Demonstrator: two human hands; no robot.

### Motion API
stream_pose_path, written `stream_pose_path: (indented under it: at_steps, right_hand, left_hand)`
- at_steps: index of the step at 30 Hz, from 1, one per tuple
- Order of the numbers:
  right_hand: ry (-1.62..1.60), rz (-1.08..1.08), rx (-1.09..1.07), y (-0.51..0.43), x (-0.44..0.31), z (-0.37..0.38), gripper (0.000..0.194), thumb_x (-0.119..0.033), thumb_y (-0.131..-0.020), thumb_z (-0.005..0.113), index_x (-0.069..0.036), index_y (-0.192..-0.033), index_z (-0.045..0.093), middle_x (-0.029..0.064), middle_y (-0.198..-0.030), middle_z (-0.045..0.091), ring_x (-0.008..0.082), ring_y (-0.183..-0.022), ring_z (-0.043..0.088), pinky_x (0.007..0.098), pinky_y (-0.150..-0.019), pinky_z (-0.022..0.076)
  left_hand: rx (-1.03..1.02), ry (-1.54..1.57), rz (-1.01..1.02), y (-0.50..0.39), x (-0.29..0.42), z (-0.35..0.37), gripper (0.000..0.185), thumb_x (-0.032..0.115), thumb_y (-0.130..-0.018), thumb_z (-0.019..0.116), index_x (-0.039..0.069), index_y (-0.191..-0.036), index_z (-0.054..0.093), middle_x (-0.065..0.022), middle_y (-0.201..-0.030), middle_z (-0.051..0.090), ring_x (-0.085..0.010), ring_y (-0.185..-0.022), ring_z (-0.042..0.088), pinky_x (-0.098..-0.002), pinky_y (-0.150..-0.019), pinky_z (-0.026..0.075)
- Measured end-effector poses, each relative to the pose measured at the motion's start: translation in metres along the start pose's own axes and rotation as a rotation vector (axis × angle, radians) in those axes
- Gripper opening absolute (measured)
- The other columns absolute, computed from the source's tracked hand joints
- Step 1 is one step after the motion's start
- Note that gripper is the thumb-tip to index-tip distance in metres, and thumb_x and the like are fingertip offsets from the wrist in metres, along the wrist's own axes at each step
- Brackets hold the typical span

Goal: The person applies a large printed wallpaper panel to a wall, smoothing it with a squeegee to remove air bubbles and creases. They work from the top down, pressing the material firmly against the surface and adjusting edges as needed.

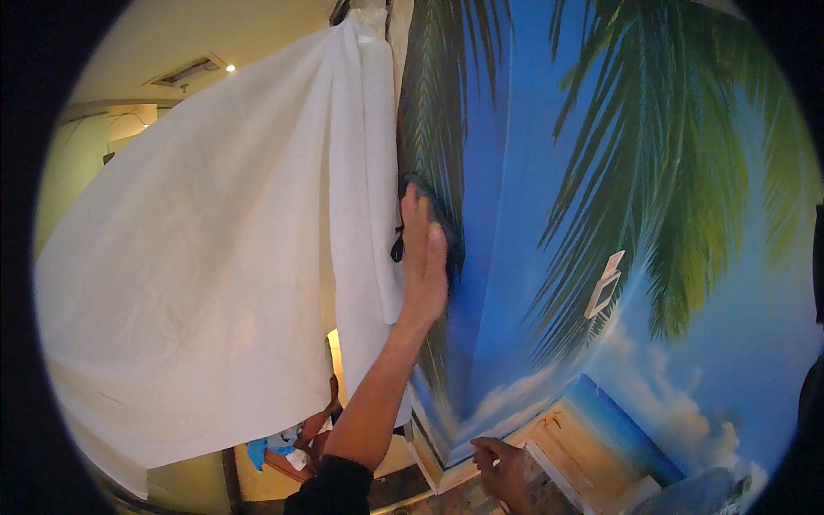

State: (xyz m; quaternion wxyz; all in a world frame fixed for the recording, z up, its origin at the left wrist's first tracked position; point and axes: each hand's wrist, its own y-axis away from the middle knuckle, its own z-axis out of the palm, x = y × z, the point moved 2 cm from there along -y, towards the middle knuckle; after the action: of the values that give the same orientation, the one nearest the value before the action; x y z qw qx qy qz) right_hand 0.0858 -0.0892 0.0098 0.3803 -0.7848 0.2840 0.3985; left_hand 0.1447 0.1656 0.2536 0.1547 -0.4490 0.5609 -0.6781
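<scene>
My left hand (425, 257) is raised against the printed palm-leaf wall mural (489, 257), its fingers stretched upward. Under the palm and fingers is a dark pad or cloth (455, 251) with a black cord loop; the hand covers much of it, so its exact kind is unclear. Just left of the hand hangs a long white sheet (360, 193), its edge close to the fingers. Low in the view, my right hand (505, 467) is curled in front of the mural's bottom edge, thumb near the forefinger. Whether something thin lies between them cannot be made out.
A white-framed wall switch or socket box (604, 293) hangs out from the mural at right. Below it a loose printed beach panel (579, 444) folds outward. Behind the sheet, a wooden surface carries crumpled cloths (277, 447). A ceiling vent (187, 69) is at upper left.
</scene>
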Motion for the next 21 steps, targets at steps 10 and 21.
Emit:
stream_pose_path:
  at_steps: [10, 21]
  right_hand:
    - [-0.009, 0.081, 0.138, 0.009, 0.024, 0.008, 0.015, -0.006, -0.099, 0.060, -0.001, -0.108, 0.072, 0.0085, -0.071, 0.069, 0.0140, -0.065, 0.070, 0.0293, -0.058, 0.0538]
    - [0.113, 0.132, 0.234, 0.011, 0.007, 0.010, 0.018, -0.003, -0.097, 0.062, 0.001, -0.109, 0.073, 0.0124, -0.078, 0.072, 0.0174, -0.070, 0.071, 0.0312, -0.062, 0.0564]
  left_hand:
    - [-0.025, 0.079, -0.204, 0.096, -0.036, 0.007, 0.063, 0.033, -0.112, 0.033, 0.002, -0.163, 0.013, -0.0199, -0.171, 0.008, -0.0343, -0.158, 0.009, -0.0436, -0.127, 0.008]
    - [-0.045, -0.037, 0.312, 0.052, 0.004, 0.010, 0.062, 0.036, -0.109, 0.038, 0.000, -0.158, 0.028, -0.0303, -0.167, 0.013, -0.0541, -0.152, 0.012, -0.0650, -0.120, 0.011]
